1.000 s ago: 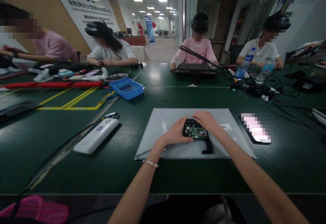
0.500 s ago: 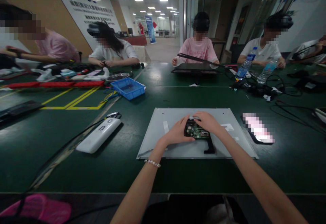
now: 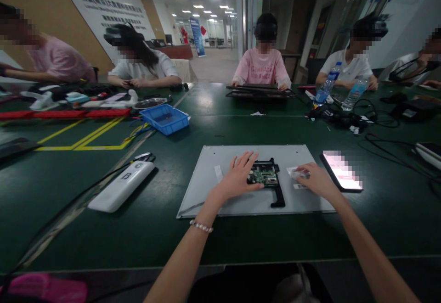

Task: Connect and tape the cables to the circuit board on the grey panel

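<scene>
A grey metal panel [image 3: 196, 188] lies flat on the table before me. On it rests a green circuit board [image 3: 267, 176] in a black plastic frame [image 3: 277, 197]. My left hand [image 3: 237, 172] lies with fingers spread over the board's left side, holding nothing; its palm hides that edge. To the right of the board, my right hand [image 3: 315, 179] has its fingertips closed on a small, crinkled piece of clear plastic [image 3: 294, 172]. Just below the plastic is a white label [image 3: 300, 186].
Right of the panel lies a lit phone [image 3: 339, 170]. On the left are a white power bank [image 3: 122, 186] with a cable and a blue tray [image 3: 165, 118]. Two water bottles [image 3: 354, 92] stand at the back right. Several people sit across the table, one handling a dark flat panel [image 3: 260, 92].
My right hand has left the top of the board and moved right to the clear plastic. The left hand stays by the board, its fingers more spread. The view has shifted slightly.
</scene>
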Available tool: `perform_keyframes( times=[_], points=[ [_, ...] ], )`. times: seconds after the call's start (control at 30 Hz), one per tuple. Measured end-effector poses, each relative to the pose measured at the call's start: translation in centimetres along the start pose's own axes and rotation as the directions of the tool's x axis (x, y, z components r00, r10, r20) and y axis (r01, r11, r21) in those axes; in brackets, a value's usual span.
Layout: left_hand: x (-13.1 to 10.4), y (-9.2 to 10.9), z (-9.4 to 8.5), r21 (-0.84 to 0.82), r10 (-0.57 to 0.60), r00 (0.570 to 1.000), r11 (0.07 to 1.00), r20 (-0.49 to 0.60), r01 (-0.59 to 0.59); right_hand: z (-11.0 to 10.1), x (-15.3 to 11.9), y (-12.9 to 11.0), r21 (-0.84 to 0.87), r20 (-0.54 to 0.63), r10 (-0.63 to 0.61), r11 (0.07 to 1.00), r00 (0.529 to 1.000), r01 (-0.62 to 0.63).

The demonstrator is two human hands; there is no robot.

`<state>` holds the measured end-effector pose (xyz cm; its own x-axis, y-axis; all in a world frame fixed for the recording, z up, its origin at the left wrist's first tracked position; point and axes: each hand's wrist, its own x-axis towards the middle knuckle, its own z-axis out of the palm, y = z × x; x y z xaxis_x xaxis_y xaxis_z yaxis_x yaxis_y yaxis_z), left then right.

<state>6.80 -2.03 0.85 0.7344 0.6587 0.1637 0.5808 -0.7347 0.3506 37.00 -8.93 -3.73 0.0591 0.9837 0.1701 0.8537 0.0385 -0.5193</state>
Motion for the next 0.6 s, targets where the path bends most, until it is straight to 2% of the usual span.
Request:
perform_keyframes(
  times=[0.13, 0.23, 0.47, 0.6],
  points=[
    [0.0, -0.1, -0.2, 0.038, -0.019, 1.0, 0.999, -0.003, 0.019, 0.7, -0.1, -0.7, 0.051, 0.002, -0.041, 0.998, 0.999, 0.041],
    [0.1, -0.1, -0.3, 0.049, -0.032, 0.999, 0.998, -0.025, 0.033, 0.9, -0.3, -1.0, 0.118, -0.007, -0.027, 0.993, 1.0, 0.028],
    [0.5, 0.3, -0.2, 0.102, 0.003, 0.999, 0.995, -0.054, 0.003, 0.7, -1.3, -1.9, 0.157, -0.101, -0.052, 0.985, 0.993, 0.068],
    [0.5, 0.6, -0.3, 0.113, 0.019, 0.999, 0.994, -0.042, -0.014, 0.8, -1.6, -2.7, 0.228, -0.104, -0.085, 0.968, 0.991, 0.107]
  ],
)
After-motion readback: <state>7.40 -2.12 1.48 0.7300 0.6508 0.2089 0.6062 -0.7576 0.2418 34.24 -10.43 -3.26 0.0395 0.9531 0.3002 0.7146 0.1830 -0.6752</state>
